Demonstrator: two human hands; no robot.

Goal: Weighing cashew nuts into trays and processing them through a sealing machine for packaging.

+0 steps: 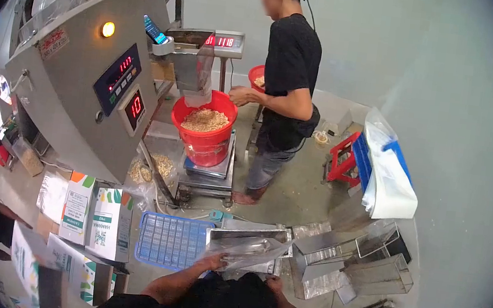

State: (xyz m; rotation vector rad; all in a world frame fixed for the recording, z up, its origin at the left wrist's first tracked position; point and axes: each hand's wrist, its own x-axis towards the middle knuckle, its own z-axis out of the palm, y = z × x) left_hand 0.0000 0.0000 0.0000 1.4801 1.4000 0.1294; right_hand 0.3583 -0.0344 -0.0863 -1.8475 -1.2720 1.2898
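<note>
Head view: both hands, left and right, pinch the near edge of a silvery foil bag; light, limp, slippery, best gripped at corners.

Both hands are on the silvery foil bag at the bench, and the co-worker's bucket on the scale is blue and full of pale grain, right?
Not quite: the bucket on the scale is red, not blue, as the head view shows. The rest holds: the left hand and right hand both hold the silvery foil bag.
</note>
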